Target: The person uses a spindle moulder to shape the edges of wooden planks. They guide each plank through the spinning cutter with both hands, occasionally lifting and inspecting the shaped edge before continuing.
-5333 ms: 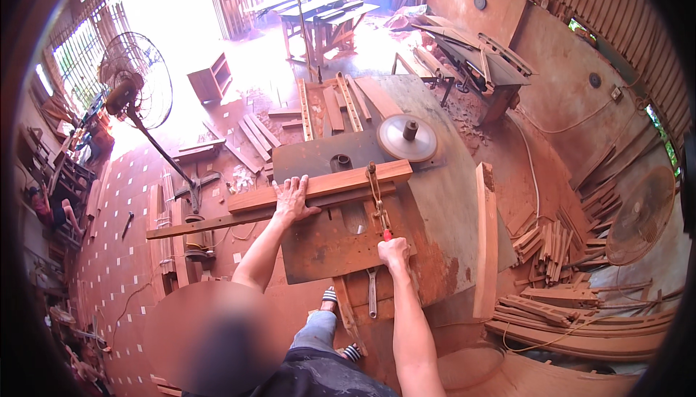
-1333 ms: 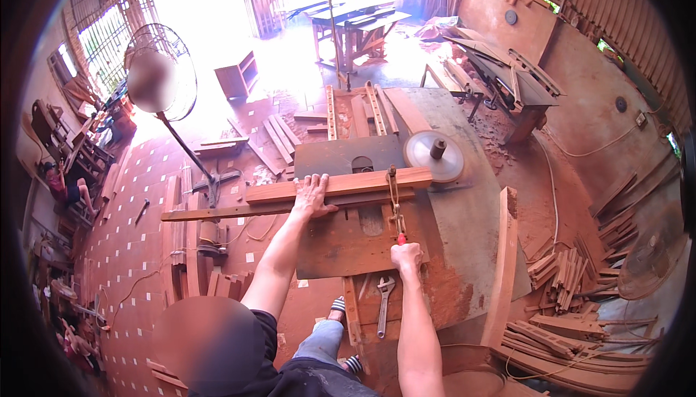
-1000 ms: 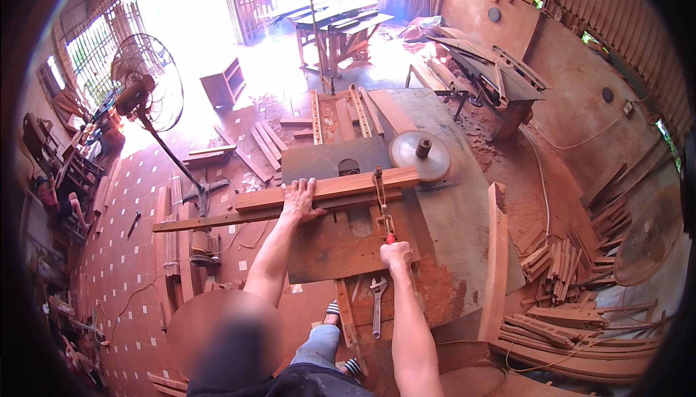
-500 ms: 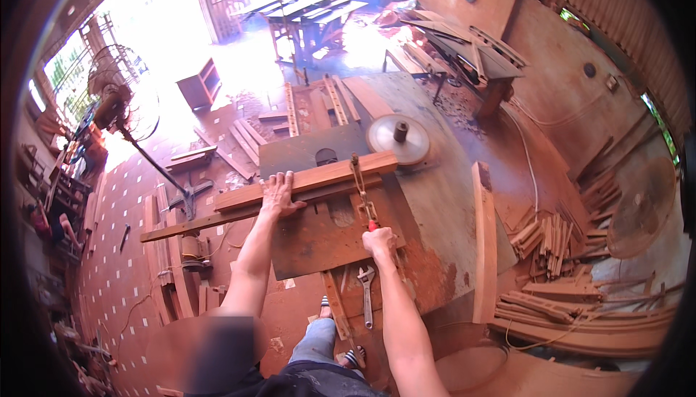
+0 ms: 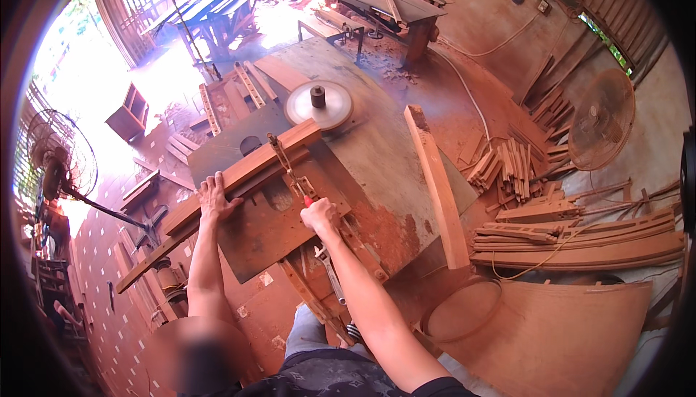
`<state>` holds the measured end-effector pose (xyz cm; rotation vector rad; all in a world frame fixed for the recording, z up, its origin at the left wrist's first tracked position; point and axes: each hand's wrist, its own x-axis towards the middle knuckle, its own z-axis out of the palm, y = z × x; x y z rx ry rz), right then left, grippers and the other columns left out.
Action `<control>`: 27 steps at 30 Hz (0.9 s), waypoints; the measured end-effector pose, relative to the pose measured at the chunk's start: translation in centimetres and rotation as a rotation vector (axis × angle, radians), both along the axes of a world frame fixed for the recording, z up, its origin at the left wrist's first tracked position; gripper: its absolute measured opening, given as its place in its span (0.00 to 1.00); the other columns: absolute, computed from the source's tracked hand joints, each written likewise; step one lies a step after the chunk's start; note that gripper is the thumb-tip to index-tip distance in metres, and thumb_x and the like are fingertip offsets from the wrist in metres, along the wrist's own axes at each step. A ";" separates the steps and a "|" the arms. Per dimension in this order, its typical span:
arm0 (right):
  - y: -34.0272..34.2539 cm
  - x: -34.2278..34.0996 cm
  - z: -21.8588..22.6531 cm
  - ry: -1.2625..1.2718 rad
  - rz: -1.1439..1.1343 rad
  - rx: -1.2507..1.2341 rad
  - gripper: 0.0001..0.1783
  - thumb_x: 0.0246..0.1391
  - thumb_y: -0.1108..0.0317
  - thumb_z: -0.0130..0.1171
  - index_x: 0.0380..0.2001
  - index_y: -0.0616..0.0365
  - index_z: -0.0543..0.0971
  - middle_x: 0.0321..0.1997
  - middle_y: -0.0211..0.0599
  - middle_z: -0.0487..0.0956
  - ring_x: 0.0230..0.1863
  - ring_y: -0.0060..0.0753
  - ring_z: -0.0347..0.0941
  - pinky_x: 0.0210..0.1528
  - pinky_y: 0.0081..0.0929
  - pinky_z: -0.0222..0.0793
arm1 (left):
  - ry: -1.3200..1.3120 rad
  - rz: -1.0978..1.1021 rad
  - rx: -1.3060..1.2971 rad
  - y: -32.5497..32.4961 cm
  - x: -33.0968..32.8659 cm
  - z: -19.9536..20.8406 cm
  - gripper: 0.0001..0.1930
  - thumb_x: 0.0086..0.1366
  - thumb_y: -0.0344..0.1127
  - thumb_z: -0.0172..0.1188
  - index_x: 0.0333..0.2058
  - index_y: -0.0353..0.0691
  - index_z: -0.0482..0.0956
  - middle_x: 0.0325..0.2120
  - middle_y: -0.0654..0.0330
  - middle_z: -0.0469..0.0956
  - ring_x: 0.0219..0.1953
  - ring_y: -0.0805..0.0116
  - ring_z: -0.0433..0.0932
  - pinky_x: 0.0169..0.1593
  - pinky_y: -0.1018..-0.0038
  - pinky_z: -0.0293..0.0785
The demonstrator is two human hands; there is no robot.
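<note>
My left hand (image 5: pixel 216 200) lies with its fingers stretched over the left part of a thick reddish wooden beam (image 5: pixel 257 163), its thumb apart. My right hand (image 5: pixel 321 217) is closed round the red handle of a metal toggle clamp (image 5: pixel 284 161), whose far end reaches over the beam. The beam rests on a dark sliding board (image 5: pixel 254 241) along with a longer, thinner wooden strip (image 5: pixel 156 261). Just beyond the beam's right end is a round saw blade (image 5: pixel 333 110) lying flat on a dark spindle; whether they touch I cannot tell.
An adjustable wrench (image 5: pixel 331 277) is below my right hand. On the saw table's right side lies a long timber (image 5: pixel 437 187). Wood offcuts (image 5: pixel 513 168) and curved boards (image 5: pixel 573 241) are stacked at right. Fans stand left (image 5: pixel 61 165) and right (image 5: pixel 602 121). Sawdust (image 5: pixel 377 216) covers the table's near part.
The view has swung to the right, so the table, blade and both hands appear further left. Both hands keep their places on the beam and the clamp handle.
</note>
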<state>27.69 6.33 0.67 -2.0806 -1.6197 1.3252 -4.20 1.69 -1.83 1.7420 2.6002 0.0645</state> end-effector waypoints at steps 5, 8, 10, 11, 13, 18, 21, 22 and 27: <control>0.2 0.0 -0.4 -0.030 0.024 0.002 0.21 0.57 0.55 0.65 0.38 0.67 0.87 0.45 0.65 0.86 0.50 0.61 0.86 0.52 0.48 0.83 | -0.001 0.017 -0.029 0.1 0.1 0.1 0.60 0.51 0.61 0.78 0.74 0.42 0.55 0.65 0.51 0.64 0.69 0.45 0.62 0.70 0.34 0.55; 0.3 -0.1 -0.8 -0.033 0.023 0.009 0.21 0.56 0.56 0.65 0.36 0.67 0.87 0.44 0.65 0.87 0.50 0.61 0.86 0.51 0.48 0.83 | 0.002 0.018 -0.028 0.1 -0.1 0.0 0.60 0.51 0.61 0.78 0.74 0.42 0.54 0.65 0.51 0.64 0.69 0.46 0.62 0.71 0.35 0.55; 0.4 -0.3 -1.2 -0.022 -0.002 0.011 0.22 0.56 0.52 0.67 0.33 0.65 0.88 0.41 0.61 0.87 0.47 0.58 0.87 0.48 0.46 0.84 | 0.011 0.014 -0.013 0.1 -0.1 -0.3 0.60 0.51 0.61 0.78 0.75 0.41 0.54 0.64 0.51 0.64 0.68 0.45 0.62 0.71 0.35 0.55; 0.5 -0.4 -1.5 -0.016 -0.015 0.012 0.22 0.56 0.51 0.68 0.31 0.64 0.88 0.39 0.60 0.88 0.46 0.57 0.88 0.46 0.46 0.84 | 0.010 0.009 -0.010 0.2 -0.2 -0.4 0.60 0.51 0.61 0.78 0.75 0.41 0.54 0.64 0.51 0.64 0.68 0.45 0.62 0.71 0.34 0.55; 0.6 -0.4 -1.8 -0.036 -0.018 0.020 0.23 0.57 0.49 0.68 0.31 0.64 0.88 0.39 0.60 0.88 0.46 0.57 0.88 0.46 0.46 0.84 | 0.007 0.002 -0.004 0.3 -0.2 -0.4 0.60 0.52 0.60 0.78 0.75 0.41 0.54 0.65 0.51 0.64 0.68 0.44 0.63 0.70 0.34 0.55; 0.3 -0.3 -0.7 -0.024 0.000 0.006 0.24 0.58 0.49 0.67 0.30 0.64 0.88 0.38 0.59 0.88 0.46 0.58 0.88 0.46 0.46 0.84 | -0.002 0.007 -0.012 -0.1 -0.4 -0.4 0.59 0.52 0.59 0.78 0.75 0.41 0.54 0.65 0.50 0.64 0.68 0.43 0.63 0.70 0.33 0.55; 0.5 -0.3 -1.3 -0.036 0.010 0.023 0.24 0.58 0.49 0.67 0.31 0.63 0.88 0.39 0.59 0.88 0.46 0.58 0.88 0.46 0.46 0.84 | -0.003 -0.003 0.008 0.1 -0.4 -0.5 0.60 0.51 0.59 0.78 0.75 0.41 0.55 0.65 0.51 0.64 0.69 0.44 0.63 0.70 0.33 0.55; 0.6 -0.3 -1.3 -0.043 0.009 0.029 0.23 0.58 0.49 0.67 0.32 0.63 0.88 0.40 0.59 0.88 0.46 0.59 0.87 0.46 0.46 0.84 | -0.002 -0.004 0.013 0.1 -0.4 -0.5 0.60 0.51 0.59 0.78 0.75 0.41 0.55 0.65 0.51 0.64 0.69 0.44 0.63 0.70 0.33 0.55; 0.8 -0.4 -1.6 -0.047 0.010 0.033 0.23 0.57 0.51 0.69 0.33 0.65 0.88 0.40 0.63 0.87 0.47 0.58 0.87 0.44 0.45 0.84 | 0.008 0.003 0.000 0.2 -0.4 -0.5 0.60 0.51 0.60 0.78 0.74 0.41 0.55 0.65 0.51 0.64 0.69 0.45 0.63 0.70 0.33 0.55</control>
